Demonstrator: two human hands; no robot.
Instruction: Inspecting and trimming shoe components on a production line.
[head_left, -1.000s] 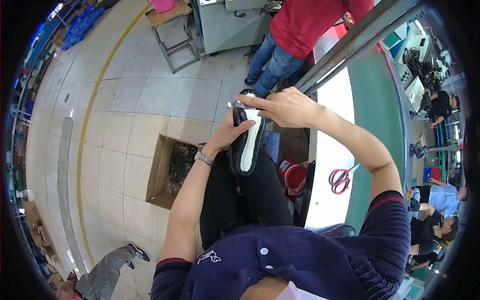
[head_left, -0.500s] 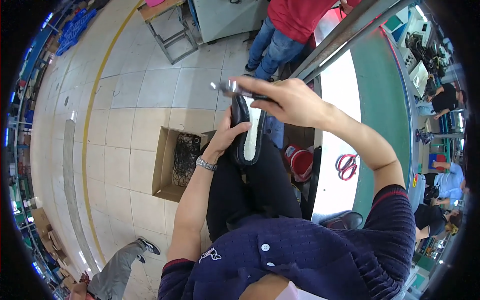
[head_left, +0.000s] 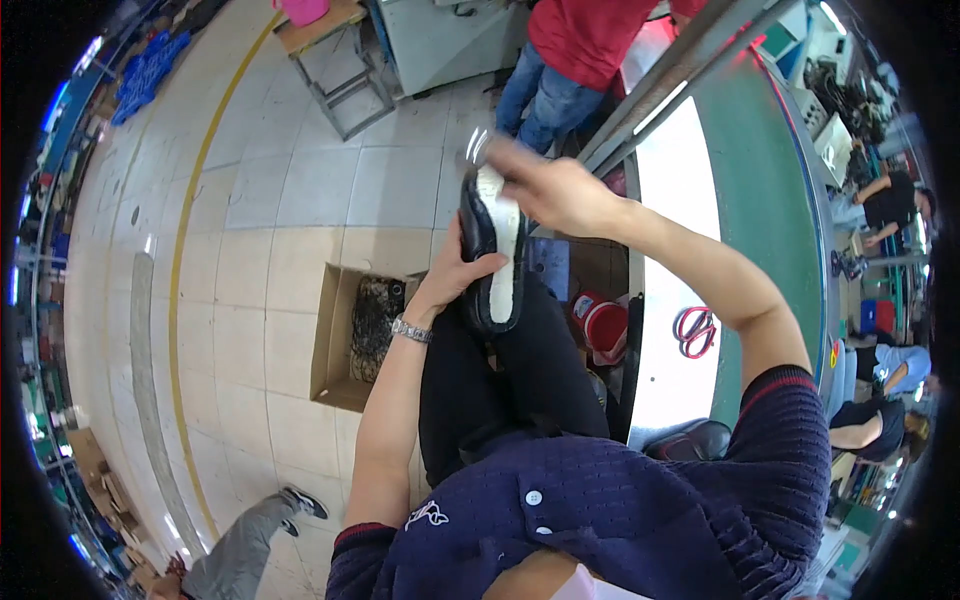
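A black shoe [head_left: 492,258] with a white sole facing up rests on my lap, toe pointing away from me. My left hand [head_left: 450,278] grips its left side, a metal watch on that wrist. My right hand [head_left: 552,190] is at the shoe's far end, closed on a small shiny tool [head_left: 474,146] that is blurred by motion. What kind of tool it is cannot be made out.
An open cardboard box [head_left: 340,340] of dark scraps stands on the tiled floor at my left. At my right runs a white and green conveyor table [head_left: 675,250] with red-handled scissors [head_left: 692,330]. A person in a red top [head_left: 580,40] stands ahead. A red cap [head_left: 604,322] lies under the table.
My right hand has moved along the shoe toward its far end, the tool now blurred. The view has tipped a little, so shoe and hands sit lower and closer.
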